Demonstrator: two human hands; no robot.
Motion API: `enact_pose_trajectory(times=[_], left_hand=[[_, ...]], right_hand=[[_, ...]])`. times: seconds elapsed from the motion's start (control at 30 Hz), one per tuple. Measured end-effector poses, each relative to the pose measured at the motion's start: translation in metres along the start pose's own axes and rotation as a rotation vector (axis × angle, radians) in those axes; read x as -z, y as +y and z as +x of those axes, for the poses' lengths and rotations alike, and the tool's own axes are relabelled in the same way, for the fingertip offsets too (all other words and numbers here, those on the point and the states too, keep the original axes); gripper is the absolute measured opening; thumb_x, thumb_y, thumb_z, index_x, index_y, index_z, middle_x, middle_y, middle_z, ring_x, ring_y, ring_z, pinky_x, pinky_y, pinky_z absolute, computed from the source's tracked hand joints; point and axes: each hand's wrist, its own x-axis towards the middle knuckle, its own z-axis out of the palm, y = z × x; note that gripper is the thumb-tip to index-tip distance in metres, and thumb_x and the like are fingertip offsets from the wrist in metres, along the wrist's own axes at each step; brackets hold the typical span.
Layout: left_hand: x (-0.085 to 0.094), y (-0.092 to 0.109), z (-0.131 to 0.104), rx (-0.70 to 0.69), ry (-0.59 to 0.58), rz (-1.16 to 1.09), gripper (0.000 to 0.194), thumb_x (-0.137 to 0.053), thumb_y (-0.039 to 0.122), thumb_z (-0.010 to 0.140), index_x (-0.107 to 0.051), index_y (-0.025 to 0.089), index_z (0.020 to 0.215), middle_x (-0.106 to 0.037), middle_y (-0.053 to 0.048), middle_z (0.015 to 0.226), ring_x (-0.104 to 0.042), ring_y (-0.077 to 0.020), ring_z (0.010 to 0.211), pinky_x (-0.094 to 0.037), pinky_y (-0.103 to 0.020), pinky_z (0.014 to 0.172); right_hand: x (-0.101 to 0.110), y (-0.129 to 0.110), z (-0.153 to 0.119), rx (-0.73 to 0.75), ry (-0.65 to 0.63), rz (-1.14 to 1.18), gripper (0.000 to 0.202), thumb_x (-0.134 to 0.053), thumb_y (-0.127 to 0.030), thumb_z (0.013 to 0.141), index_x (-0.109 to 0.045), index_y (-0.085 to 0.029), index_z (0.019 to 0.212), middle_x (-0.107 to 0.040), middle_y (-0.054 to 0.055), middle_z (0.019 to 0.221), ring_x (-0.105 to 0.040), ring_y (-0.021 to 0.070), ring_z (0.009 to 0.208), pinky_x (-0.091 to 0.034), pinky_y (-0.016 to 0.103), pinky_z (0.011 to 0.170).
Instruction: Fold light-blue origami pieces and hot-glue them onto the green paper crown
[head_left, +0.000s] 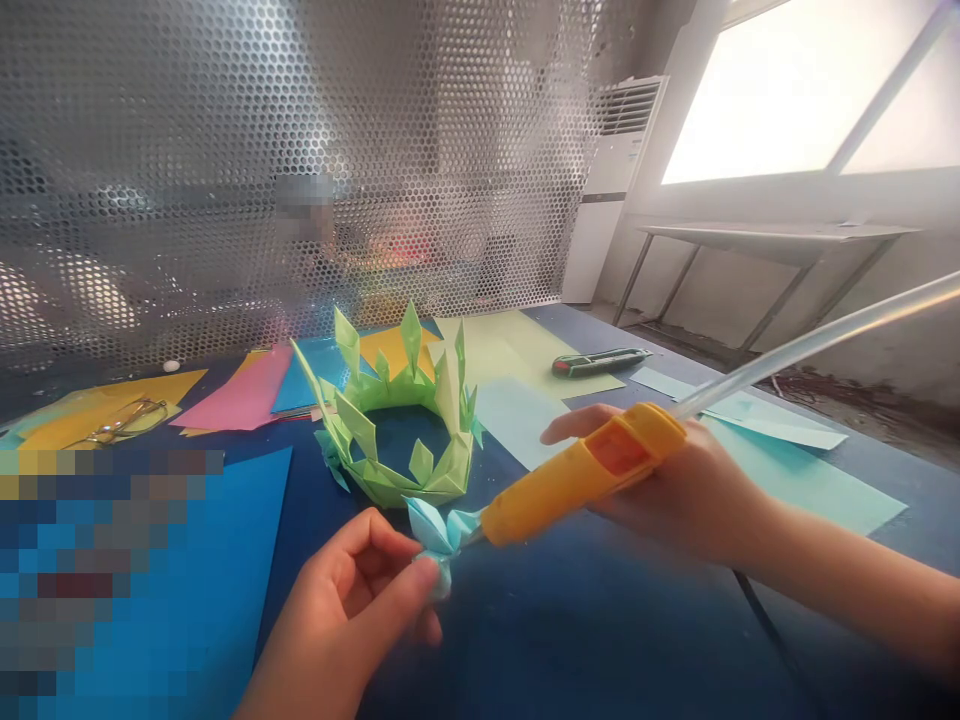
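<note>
Between thumb and fingers, my left hand (367,590) pinches a small light-blue folded paper flower (431,530). My right hand (675,490) is wrapped round a yellow hot glue gun (562,485), with a long clear glue stick (817,340) running out of its back. The gun's nozzle points left and meets the flower's right side; whether it touches the paper or sits just behind a petal I cannot tell. Just beyond my hands stands a green folded-paper crown (401,420) with upright pointed leaves, and blue paper pieces sit on its left and right sides.
Coloured paper sheets (236,390) lie across the dark blue table (570,620). A utility knife (600,362) rests on pale paper at the back right. Glasses (124,420) lie at the left. A perforated metal screen (375,150) rises behind the table. A black cord (765,615) hangs below my right wrist.
</note>
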Motion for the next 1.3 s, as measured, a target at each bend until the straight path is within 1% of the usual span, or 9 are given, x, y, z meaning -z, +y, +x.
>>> enact_pose_trajectory(times=[0.2, 0.33, 0.57, 0.77, 0.93, 1.03, 1.17, 1.23, 1.3], left_hand=[[0.000, -0.001, 0.001, 0.007, -0.013, -0.007, 0.049, -0.093, 0.057, 0.059, -0.060, 0.022, 0.067, -0.066, 0.004, 0.059, -0.059, -0.0104, 0.057, -0.047, -0.020, 0.060], [0.000, 0.000, 0.000, 0.016, -0.013, -0.006, 0.050, -0.093, 0.058, 0.059, -0.060, 0.022, 0.066, -0.065, 0.004, 0.057, -0.060, -0.0110, 0.057, -0.048, -0.020, 0.060], [-0.002, 0.001, -0.001, 0.009, 0.001, -0.011, 0.048, -0.094, 0.055, 0.058, -0.060, 0.022, 0.067, -0.065, 0.004, 0.058, -0.060, -0.0112, 0.056, -0.049, -0.021, 0.060], [-0.002, 0.001, -0.001, -0.001, 0.019, -0.015, 0.047, -0.095, 0.054, 0.057, -0.061, 0.022, 0.066, -0.064, 0.005, 0.058, -0.059, -0.0099, 0.055, -0.048, -0.020, 0.060], [-0.003, 0.002, -0.001, 0.005, 0.020, -0.019, 0.047, -0.095, 0.053, 0.057, -0.061, 0.022, 0.067, -0.064, 0.006, 0.058, -0.060, -0.0095, 0.055, -0.049, -0.020, 0.060], [-0.003, 0.001, -0.001, 0.005, 0.013, -0.018, 0.048, -0.095, 0.055, 0.056, -0.062, 0.022, 0.068, -0.064, 0.005, 0.059, -0.060, -0.0107, 0.056, -0.049, -0.021, 0.060], [-0.002, 0.000, -0.001, 0.005, 0.008, -0.013, 0.049, -0.094, 0.057, 0.056, -0.061, 0.023, 0.067, -0.064, 0.004, 0.058, -0.060, -0.0120, 0.057, -0.050, -0.023, 0.061], [-0.001, -0.001, -0.001, 0.006, 0.005, -0.014, 0.047, -0.094, 0.056, 0.058, -0.061, 0.023, 0.068, -0.065, 0.004, 0.059, -0.060, -0.0115, 0.057, -0.050, -0.022, 0.061], [-0.001, -0.001, -0.001, 0.007, 0.004, -0.018, 0.045, -0.094, 0.054, 0.059, -0.062, 0.022, 0.068, -0.065, 0.005, 0.059, -0.061, -0.0110, 0.057, -0.050, -0.021, 0.061]], right_hand=[[-0.001, 0.000, 0.000, -0.007, 0.008, -0.013, 0.015, -0.058, -0.027, 0.093, -0.071, -0.031, 0.101, -0.081, -0.004, 0.086, -0.076, 0.0168, 0.062, -0.061, 0.026, 0.062], [0.001, 0.001, 0.001, -0.019, -0.007, -0.033, 0.016, -0.059, -0.025, 0.090, -0.071, -0.031, 0.099, -0.081, -0.004, 0.086, -0.076, 0.0177, 0.061, -0.062, 0.026, 0.061], [0.003, 0.001, 0.001, -0.019, -0.001, -0.067, 0.020, -0.059, -0.024, 0.089, -0.072, -0.031, 0.102, -0.081, -0.004, 0.083, -0.076, 0.0184, 0.060, -0.060, 0.027, 0.060], [0.002, 0.003, 0.000, 0.011, 0.009, -0.078, 0.019, -0.056, -0.025, 0.090, -0.070, -0.031, 0.102, -0.081, -0.005, 0.083, -0.075, 0.0171, 0.057, -0.058, 0.026, 0.057], [0.002, 0.008, -0.002, 0.015, 0.010, -0.090, 0.019, -0.058, -0.023, 0.087, -0.071, -0.033, 0.098, -0.080, -0.005, 0.084, -0.073, 0.0164, 0.056, -0.056, 0.026, 0.055], [0.004, 0.006, 0.000, -0.004, 0.045, -0.088, 0.018, -0.059, -0.024, 0.084, -0.069, -0.033, 0.096, -0.079, -0.006, 0.082, -0.072, 0.0171, 0.054, -0.055, 0.028, 0.053], [0.007, -0.001, 0.004, -0.082, 0.108, -0.082, 0.021, -0.065, -0.024, 0.083, -0.065, -0.034, 0.102, -0.072, -0.009, 0.068, -0.064, 0.0166, 0.045, -0.052, 0.030, 0.048], [0.007, -0.004, 0.003, -0.115, 0.132, -0.069, 0.019, -0.068, -0.028, 0.085, -0.064, -0.035, 0.103, -0.068, -0.009, 0.064, -0.060, 0.0159, 0.041, -0.047, 0.031, 0.042], [0.007, -0.004, 0.001, -0.129, 0.160, -0.046, 0.017, -0.068, -0.035, 0.088, -0.063, -0.035, 0.104, -0.067, -0.008, 0.066, -0.057, 0.0155, 0.040, -0.045, 0.031, 0.041]])
